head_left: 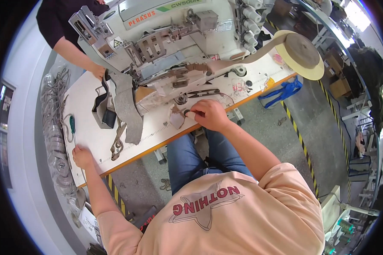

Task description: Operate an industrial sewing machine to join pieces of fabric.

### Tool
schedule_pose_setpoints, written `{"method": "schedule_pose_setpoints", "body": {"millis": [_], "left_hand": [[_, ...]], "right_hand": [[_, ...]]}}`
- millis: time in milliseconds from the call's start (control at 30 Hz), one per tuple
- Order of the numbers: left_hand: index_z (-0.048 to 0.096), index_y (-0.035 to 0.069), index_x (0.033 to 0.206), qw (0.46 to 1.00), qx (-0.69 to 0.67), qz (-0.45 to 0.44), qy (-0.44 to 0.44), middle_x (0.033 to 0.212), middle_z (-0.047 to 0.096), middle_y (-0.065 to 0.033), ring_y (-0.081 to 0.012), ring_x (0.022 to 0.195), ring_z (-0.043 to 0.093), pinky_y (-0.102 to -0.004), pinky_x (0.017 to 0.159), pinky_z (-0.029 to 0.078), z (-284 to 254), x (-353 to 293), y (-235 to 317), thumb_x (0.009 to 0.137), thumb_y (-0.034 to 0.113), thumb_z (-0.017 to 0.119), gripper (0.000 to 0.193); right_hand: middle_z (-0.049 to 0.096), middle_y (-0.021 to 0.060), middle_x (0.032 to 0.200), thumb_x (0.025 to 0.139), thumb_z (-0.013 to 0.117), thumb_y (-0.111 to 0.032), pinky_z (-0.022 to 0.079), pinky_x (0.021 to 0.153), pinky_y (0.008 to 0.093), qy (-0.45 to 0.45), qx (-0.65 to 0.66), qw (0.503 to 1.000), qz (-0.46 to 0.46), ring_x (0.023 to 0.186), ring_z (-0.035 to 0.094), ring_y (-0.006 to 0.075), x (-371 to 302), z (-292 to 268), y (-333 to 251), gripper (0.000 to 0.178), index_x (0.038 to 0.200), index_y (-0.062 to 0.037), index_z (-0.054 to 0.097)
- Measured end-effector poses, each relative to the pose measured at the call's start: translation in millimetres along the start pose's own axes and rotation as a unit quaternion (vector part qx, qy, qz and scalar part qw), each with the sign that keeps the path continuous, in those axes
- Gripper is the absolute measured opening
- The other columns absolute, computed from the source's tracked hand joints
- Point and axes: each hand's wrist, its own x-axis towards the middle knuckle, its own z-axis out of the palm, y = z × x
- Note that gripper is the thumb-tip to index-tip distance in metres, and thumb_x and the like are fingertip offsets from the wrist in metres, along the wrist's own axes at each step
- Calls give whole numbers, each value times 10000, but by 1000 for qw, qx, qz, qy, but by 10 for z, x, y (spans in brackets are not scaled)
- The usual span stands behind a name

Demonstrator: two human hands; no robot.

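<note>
Near the front edge of the bench, just below the white sewing machine — a small dark-ended piece, apparently pinched in the bunched fingers of the right hand, too small to identify. Just beside it, a brown-and-white scrap, lying loose. A little farther in, a pair of apparent dark snips, apart from the fingers. To the left, a grey fabric strip, spread over the bench by the machine's left end, with a co-worker's hand close to its top. Farther left, by the bench edge, the left hand, next to a green-handled screwdriver; impossible to tell whether grasping or merely touching its shaft. Off to the right, a taupe band, led from a roll to the machine. Feeding of the band seemingly set up; handwork at the front apparently midway, pinched piece not yet released — amount left, impossible to tell.
</note>
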Motion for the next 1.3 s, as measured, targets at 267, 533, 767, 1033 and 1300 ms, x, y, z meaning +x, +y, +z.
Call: {"method": "schedule_pose_setpoints", "body": {"millis": [267,533,767,1033,1300], "left_hand": [[629,59,1125,996,0,83,25,1148,608,-122,-330,1045,575,-434,897,461,135,78,-133,886,150,481,296],[656,90,1053,978,-125,119,114,1019,639,-158,-357,939,597,-439,844,479,3,-71,146,797,73,552,276],[636,120,1108,990,-100,89,54,1066,635,-123,-338,977,588,-432,840,481,-122,-88,74,837,72,528,296],[630,110,1114,995,-72,38,56,1069,628,-110,-325,989,583,-417,856,480,-138,-100,102,858,74,517,282],[623,100,1119,995,-65,39,64,1072,621,-109,-318,1004,574,-411,872,473,-169,-126,101,858,77,522,281]], "right_hand": [[651,83,815,709,611,-145,499,686,408,14,1,1000,-12,788,614,294,-35,1,28,132,811,-81,667],[642,88,763,696,610,-90,499,639,408,45,-5,999,1,731,615,305,-79,-6,19,143,817,-73,685],[603,70,706,764,701,-145,449,557,337,17,14,1000,20,610,569,230,-21,27,-87,102,787,-48,679],[597,69,707,758,714,-126,433,552,330,13,14,1000,25,599,549,228,2,23,-118,99,782,-39,675],[597,67,672,765,715,-163,446,540,342,18,6,1000,4,577,562,235,8,3,-152,129,759,-42,672]]}}
